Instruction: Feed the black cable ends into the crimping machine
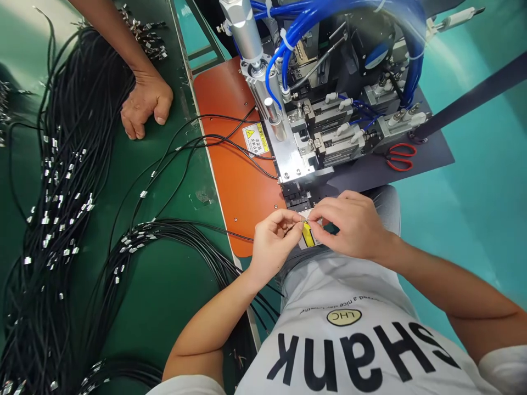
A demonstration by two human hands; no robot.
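A small metal piece (305, 221) is pinched between both hands just in front of the lower block of a pneumatic bench machine (296, 156), above a yellow label (308, 237). What exactly the piece is cannot be told; it is too small. The left hand (274, 244) closes thumb and forefinger on it from one side, the right hand (354, 225) from the other, with the remaining fingers curled in.

Work this fine seems best done with a light, steady pinch, fingertips held short of the machine's moving parts.

The machine stands on an orange mat (234, 186), fed by blue air hoses (313, 22), with red scissors (399, 156) behind it. Black cables (173, 233) fitted with metal clips sprawl over the green table (164, 296), where a co-worker's hand (144, 104) rests in a loose fist.
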